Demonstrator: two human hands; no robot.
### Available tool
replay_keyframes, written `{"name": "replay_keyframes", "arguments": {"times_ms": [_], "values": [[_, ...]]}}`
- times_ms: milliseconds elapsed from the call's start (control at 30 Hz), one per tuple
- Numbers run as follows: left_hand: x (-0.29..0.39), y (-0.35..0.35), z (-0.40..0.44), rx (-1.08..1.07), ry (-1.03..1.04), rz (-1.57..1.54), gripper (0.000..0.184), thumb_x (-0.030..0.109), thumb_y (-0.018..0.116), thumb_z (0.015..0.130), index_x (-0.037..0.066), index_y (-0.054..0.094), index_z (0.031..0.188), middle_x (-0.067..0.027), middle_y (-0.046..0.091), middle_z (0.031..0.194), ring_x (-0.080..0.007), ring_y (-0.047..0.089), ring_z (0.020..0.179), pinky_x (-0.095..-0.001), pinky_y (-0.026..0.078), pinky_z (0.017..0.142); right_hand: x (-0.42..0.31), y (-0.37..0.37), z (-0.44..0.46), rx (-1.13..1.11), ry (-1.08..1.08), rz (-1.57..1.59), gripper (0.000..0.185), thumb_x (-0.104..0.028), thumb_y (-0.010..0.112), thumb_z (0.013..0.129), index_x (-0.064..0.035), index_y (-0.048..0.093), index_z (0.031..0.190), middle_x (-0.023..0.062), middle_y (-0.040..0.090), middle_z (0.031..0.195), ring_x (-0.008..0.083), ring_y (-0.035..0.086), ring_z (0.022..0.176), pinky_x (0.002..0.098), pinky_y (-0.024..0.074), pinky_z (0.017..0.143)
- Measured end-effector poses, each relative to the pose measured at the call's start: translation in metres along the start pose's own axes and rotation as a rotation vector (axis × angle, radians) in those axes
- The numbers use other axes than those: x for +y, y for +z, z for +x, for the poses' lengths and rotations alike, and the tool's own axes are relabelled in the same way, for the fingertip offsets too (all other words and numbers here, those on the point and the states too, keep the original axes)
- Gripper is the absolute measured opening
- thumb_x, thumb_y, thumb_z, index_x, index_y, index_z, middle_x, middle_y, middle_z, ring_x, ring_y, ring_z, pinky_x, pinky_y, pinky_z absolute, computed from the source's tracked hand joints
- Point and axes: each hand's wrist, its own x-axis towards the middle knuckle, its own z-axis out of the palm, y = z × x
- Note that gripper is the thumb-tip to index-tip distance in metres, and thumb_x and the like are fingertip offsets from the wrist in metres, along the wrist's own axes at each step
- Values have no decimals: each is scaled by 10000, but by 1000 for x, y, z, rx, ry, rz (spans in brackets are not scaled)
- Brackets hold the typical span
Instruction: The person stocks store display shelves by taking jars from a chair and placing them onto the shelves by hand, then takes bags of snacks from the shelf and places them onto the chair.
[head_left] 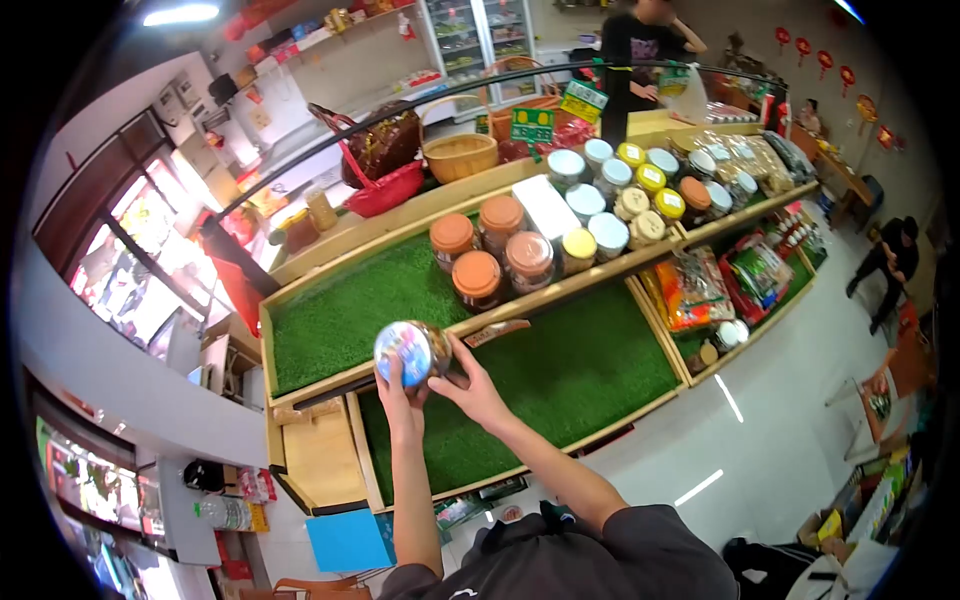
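Both hands hold one jar [437, 345] over the front edge of the green-lined shelf. My left hand [402, 390] is wrapped round its near side, fingers on the pale blue patterned lid. My right hand [470, 385] grips the jar's right side. The jar is tilted, its lid facing me. Just beyond stand several jars with orange lids [477, 274], and to their right a white box [545, 208], a yellow-lidded jar [578, 245] and several jars with pale lids [608, 230].
Baskets, one of them red [385, 190], line the back ledge. A lower green tray [580, 370] lies below the shelf, packets [695, 290] at its right. A blue panel [350, 541] is at lower left. One person [640, 60] stands behind the stand, another [890, 265] far right.
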Motion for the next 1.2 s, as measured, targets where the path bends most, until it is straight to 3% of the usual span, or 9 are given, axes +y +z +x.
{"name": "replay_keyframes", "arguments": {"times_ms": [33,333,433,667,800,867,1000,1067,1200], "values": [[7,14,17,38,61,34,546,333,616,867,144,369,1315,-75,513,1181,-191,580,993,-300,533,685,-9,-4,15,-36,29,90,787,-74,667,826,-56,183,1447,105,217,1476,209,335,1289,349,307,1072],[-29,37,155,-2,46,431,603,433,649,829,106,427,1284,-95,564,1124,-185,612,920,-338,518,687,-7,-112,-21,-138,364,80,647,-165,577,894,-117,242,1445,152,289,1454,160,505,1101,294,449,871],[-77,-11,207,28,139,492,637,494,600,842,69,440,1288,-129,552,1171,-211,545,1067,-342,425,902,1,-148,-75,-91,536,93,610,-189,545,919,-135,241,1444,136,360,1417,228,529,1126,334,472,894],[-75,0,179,50,151,674,671,549,535,862,9,449,1250,-143,532,1200,-210,519,1072,-324,362,972,22,-191,-164,0,807,89,539,-209,496,945,-86,276,1422,123,471,1334,214,569,1060,310,501,838],[-79,-1,170,282,293,1044,694,561,574,828,-5,505,1224,-235,465,1189,-306,409,1165,-371,311,1017,24,-200,-168,-66,785,-44,500,-243,471,956,-75,319,1402,110,507,1303,211,575,1046,307,495,829],[-78,-6,174,160,265,971,690,558,584,816,-23,545,1185,-289,448,1190,-356,379,1181,-401,303,1022,25,-200,-165,-38,840,-74,496,-243,476,953,-86,330,1400,123,506,1300,207,583,1029,320,503,807],[-81,4,132,297,622,1017,456,250,610,833,-56,510,1157,-245,538,1163,-324,561,1029,-386,440,897,70,-208,-194,-50,928,-365,510,-262,549,904,-84,407,1359,125,564,1213,197,603,959,298,512,721],[-43,25,62,186,386,674,448,230,609,843,-53,492,1170,-248,527,1154,-325,499,1113,-381,410,939,78,-201,-204,-31,944,-446,471,-237,553,887,-58,463,1312,116,614,1127,178,616,869,288,506,702],[-87,-64,-25,88,658,1025,416,188,580,872,30,436,1228,-148,457,1216,-279,470,1126,-363,431,924,86,-180,-226,-106,1011,-449,455,-212,536,886,-27,465,1296,125,627,1107,191,629,861,288,509,700]]}}
